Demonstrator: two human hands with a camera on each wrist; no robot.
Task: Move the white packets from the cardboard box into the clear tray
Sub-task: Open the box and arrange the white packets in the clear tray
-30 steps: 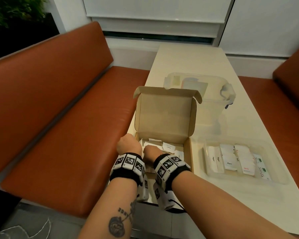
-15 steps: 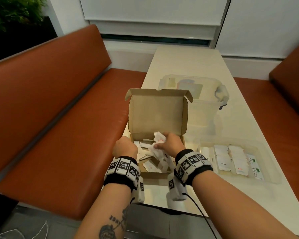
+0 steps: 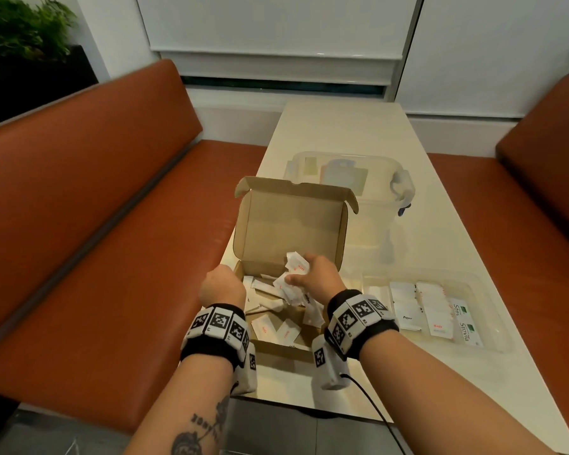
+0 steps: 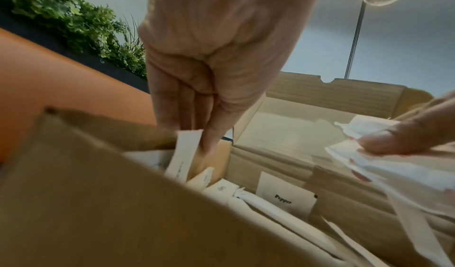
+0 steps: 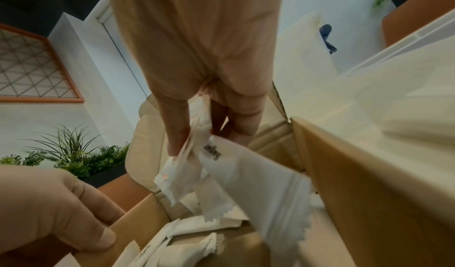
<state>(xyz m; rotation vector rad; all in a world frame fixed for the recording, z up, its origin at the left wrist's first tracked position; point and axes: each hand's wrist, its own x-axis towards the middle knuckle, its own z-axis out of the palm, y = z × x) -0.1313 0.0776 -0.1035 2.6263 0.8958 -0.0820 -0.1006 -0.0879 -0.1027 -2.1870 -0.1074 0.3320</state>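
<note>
A bunch of white packets (image 3: 293, 284) is gripped in the curled fingers of the right hand (image 3: 319, 274), raised just above the open cardboard box (image 3: 293, 224). A single narrow packet (image 4: 183, 154) is pinched by the left hand (image 3: 222, 285) at the box's left wall. More packets are left lying loose on the box floor. To the right, the clear tray (image 3: 493, 323) is seen on the table (image 3: 342, 126), with packets laid inside in rows
</note>
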